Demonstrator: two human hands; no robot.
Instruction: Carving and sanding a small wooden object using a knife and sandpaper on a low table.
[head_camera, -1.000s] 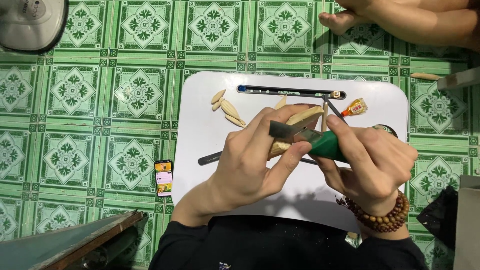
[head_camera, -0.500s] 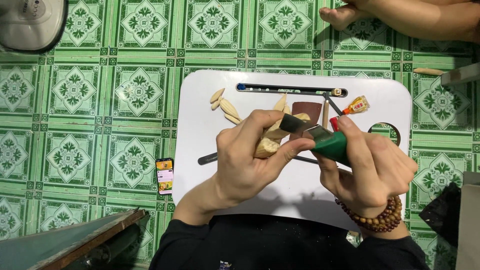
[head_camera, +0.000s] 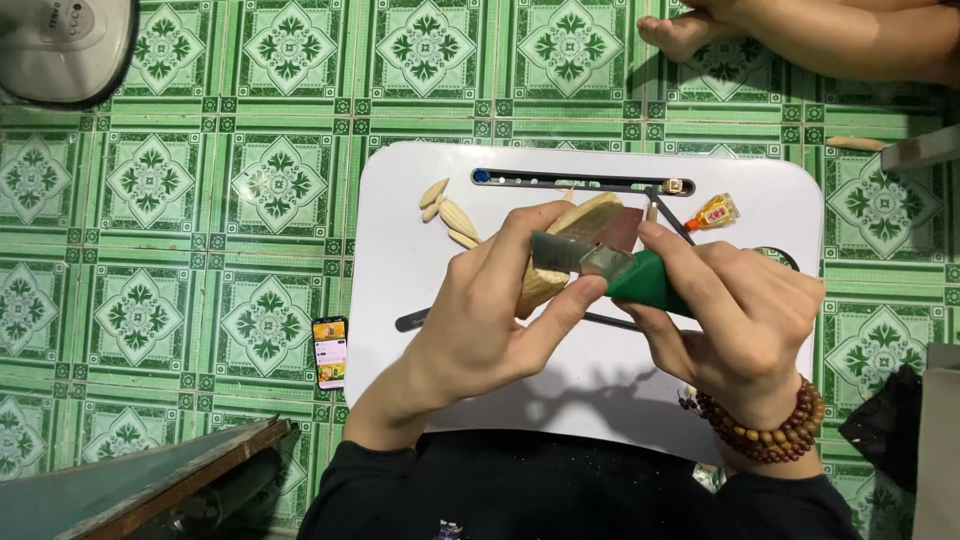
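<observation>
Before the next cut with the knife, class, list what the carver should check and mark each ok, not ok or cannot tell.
1. Left hand grips the wood block: ok.
2. Right hand wraps the green-handled knife: ok.
3. Blade lies on the wood: ok.
4. Left thumb clear of the edge: not ok, it sits right beside the blade.
5. White board under the work: ok.
6. Blade sharpness: cannot tell.

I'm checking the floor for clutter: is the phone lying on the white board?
No, the phone lies on the green tiled floor, just left of the white board.
</observation>
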